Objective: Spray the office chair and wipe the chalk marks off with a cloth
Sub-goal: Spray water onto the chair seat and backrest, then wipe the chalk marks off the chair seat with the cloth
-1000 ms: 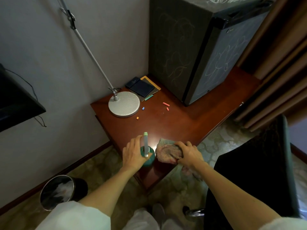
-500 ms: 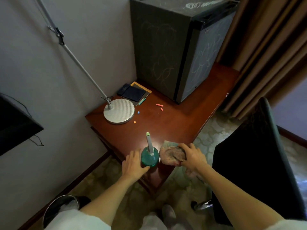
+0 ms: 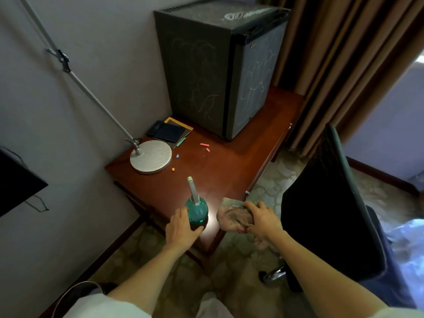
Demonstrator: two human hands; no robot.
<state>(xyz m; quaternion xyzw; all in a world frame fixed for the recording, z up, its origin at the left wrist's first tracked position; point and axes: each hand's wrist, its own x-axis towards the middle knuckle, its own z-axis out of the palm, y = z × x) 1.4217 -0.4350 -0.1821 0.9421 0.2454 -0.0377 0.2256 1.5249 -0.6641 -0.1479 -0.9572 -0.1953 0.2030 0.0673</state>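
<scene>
The left grip point(image 3: 181, 228) is closed around the lower body of the teal spray bottle point(image 3: 196, 211), thumb on its near side and fingers round its far-left side; the bottle stands upright on the desk point(image 3: 229, 173), its pale nozzle stem rising just beyond the fingers. Just to the right of it, the right grip point(image 3: 263, 218) clutches the crumpled pinkish cloth point(image 3: 232, 218), fingers curled over its top at the desk's near-right edge, with part of the cloth hanging below the wrist. The black office chair point(image 3: 325, 226) stands right of the right grip, close by, its back turned towards the desk; I cannot make out chalk marks on it. Beyond the left grip lie the round lamp base point(image 3: 151, 156), scattered chalk pieces point(image 3: 203, 144) and a dark notebook point(image 3: 168, 132). Farther beyond both grips a black mini fridge point(image 3: 202, 65) with chalk scribbles sits on the desk.
</scene>
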